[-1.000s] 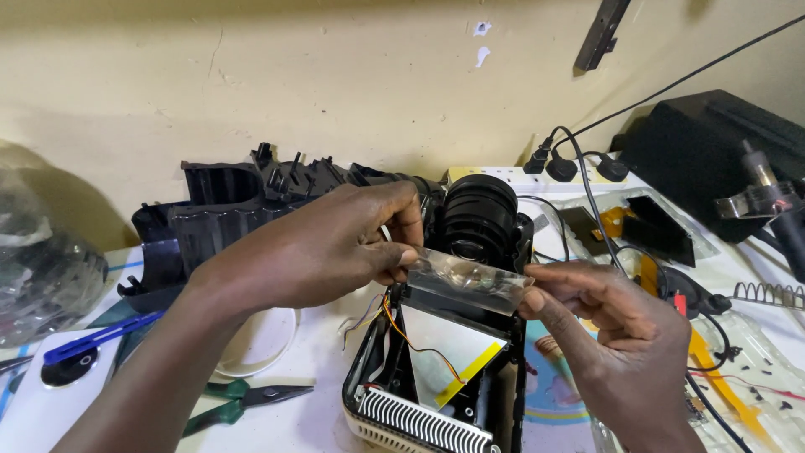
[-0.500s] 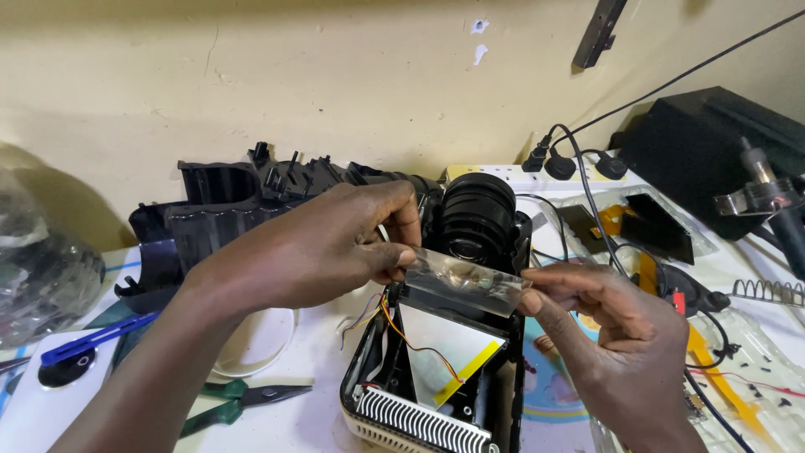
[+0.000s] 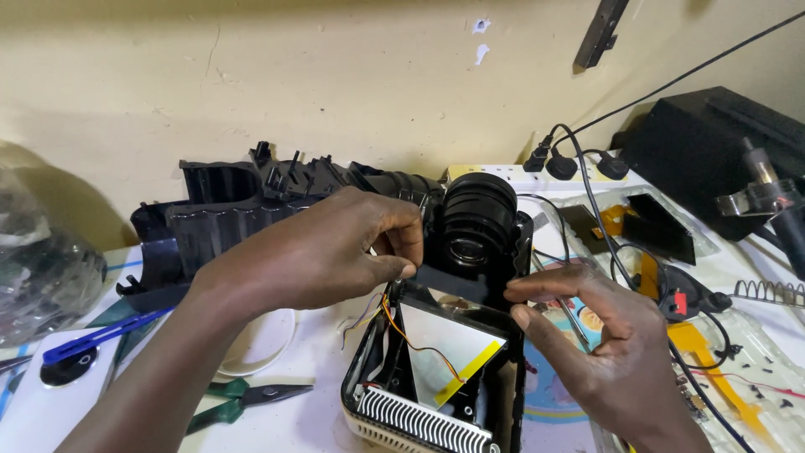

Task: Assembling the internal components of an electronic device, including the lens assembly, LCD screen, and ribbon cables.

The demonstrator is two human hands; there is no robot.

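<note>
An opened black device (image 3: 503, 394) with a white grille along its near end lies in front of me. Inside it are a shiny angled plate with a yellow edge (image 3: 449, 352) and orange wires. A black ribbed lens barrel (image 3: 478, 220) stands at its far end. A dark flat plate (image 3: 453, 283) sits across the opening just below the lens. My left hand (image 3: 327, 252) pinches the dark plate's left end. My right hand (image 3: 595, 335) pinches its right end between thumb and forefinger, against the device's frame.
A black plastic housing (image 3: 222, 214) lies at the back left, a clear plastic bag (image 3: 33, 268) further left. Green-handled pliers (image 3: 243, 398), a blue-handled tool (image 3: 101, 335) and a white round lid (image 3: 262, 344) lie near left. A power strip (image 3: 558, 174), cables, a black box (image 3: 713, 143) and a coil stand (image 3: 771, 291) crowd the right.
The plate, held up flat and looking translucent between both hands, has been lowered and tipped into the opening below the lens, and now looks dark. Both hands followed it down.
</note>
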